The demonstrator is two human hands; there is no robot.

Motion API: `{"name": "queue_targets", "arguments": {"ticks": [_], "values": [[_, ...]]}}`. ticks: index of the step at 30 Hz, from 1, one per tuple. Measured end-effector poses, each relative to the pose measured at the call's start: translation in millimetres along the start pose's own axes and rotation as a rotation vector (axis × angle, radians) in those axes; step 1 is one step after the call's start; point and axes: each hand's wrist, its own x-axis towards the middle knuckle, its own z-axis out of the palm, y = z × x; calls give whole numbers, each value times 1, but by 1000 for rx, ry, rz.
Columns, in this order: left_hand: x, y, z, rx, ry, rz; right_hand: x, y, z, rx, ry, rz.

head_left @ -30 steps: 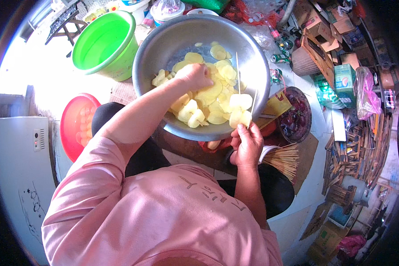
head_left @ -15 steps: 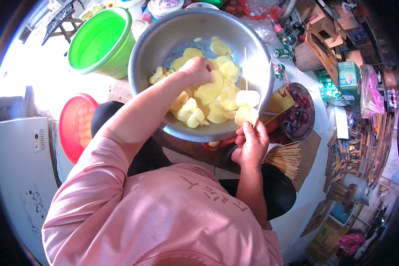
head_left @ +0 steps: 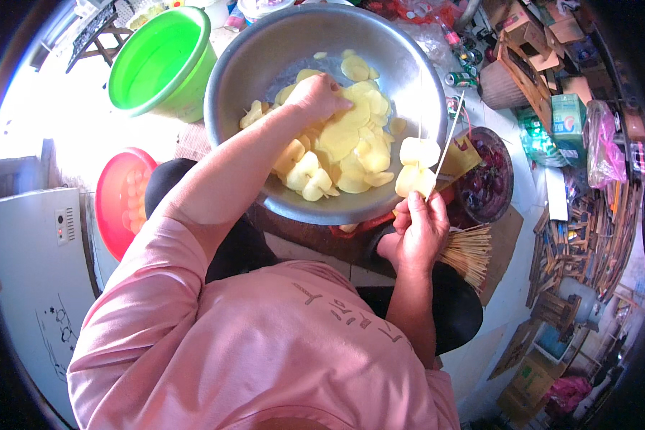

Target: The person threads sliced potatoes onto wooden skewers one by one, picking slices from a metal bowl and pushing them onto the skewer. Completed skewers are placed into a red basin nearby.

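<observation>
A wide metal basin [head_left: 229, 93] in front of me holds a heap of thin, pale yellow potato slices [head_left: 347, 136]. Over the heap, my left hand [head_left: 317, 97] has its fingers curled and its thumb at the edge of a slice; the fingertips are partly hidden. My right hand [head_left: 420, 222], by the basin's right rim, pinches two thin wooden skewers. One skewer stands upright, threaded through folded potato slices [head_left: 417, 165] just above my fingers. The other skewer [head_left: 450, 136] is bare along its visible length and leans to the right.
A bundle of skewers [head_left: 468, 251] lies by my right knee. Right of the basin stands a dark bowl of reddish pieces [head_left: 486, 175]. Leftward are a green tub [head_left: 193, 93] and a red basin [head_left: 111, 208]. Boxes, cans and stacked wood sticks [head_left: 588, 244] crowd the right side.
My right hand has moved slightly right with the skewers, and the bare skewer now leans away from the threaded one. The left hand has shifted a little farther up over the slices.
</observation>
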Motion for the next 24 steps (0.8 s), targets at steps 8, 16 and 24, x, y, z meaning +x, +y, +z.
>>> {"name": "queue_targets", "arguments": {"ticks": [8, 16, 24], "values": [[-24, 10, 7, 425, -100, 245, 0, -3, 1, 26, 12, -9], [-60, 30, 42, 790, -633, 361, -1, -1, -4, 44, -12, -37], [-60, 15, 57, 750, -592, 389, -7, 1, 2, 12, -2, -9]]}}
